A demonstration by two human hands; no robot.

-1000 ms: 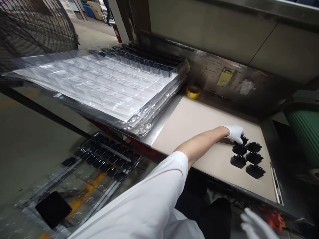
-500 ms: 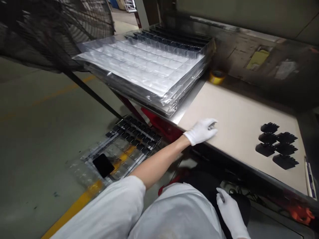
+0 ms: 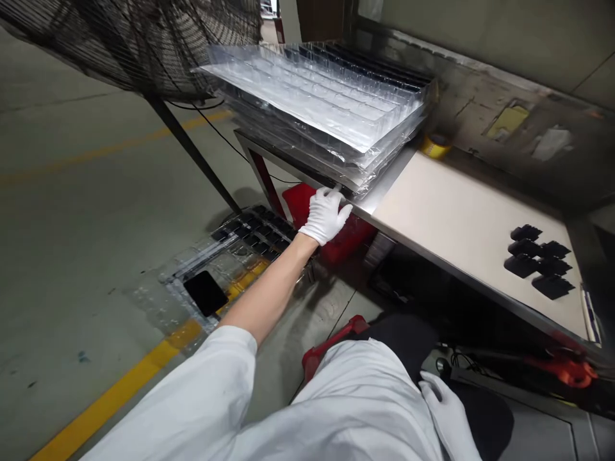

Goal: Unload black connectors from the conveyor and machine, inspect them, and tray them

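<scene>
My left hand, in a white glove, reaches to the metal table edge just below a stack of clear plastic trays. Its thumb is spread from the other fingers and I see nothing held; whether the fingertips touch the table edge or the lowest tray I cannot tell. At my lap, my right hand, also gloved in white, hangs with loose, parted fingers and nothing in them. Black rows of parts fill the far side of the top tray. Several small black parts stand grouped on the beige board to the right.
A large wire-caged fan stands at upper left. On the floor lie more clear trays with black parts and a flat black piece. A red bin sits beneath the table. A yellow tape roll rests behind the board.
My left hand has moved left, from above the board's front edge to the table edge under the tray stack. My right hand stays by my lap. The view has shifted slightly.
</scene>
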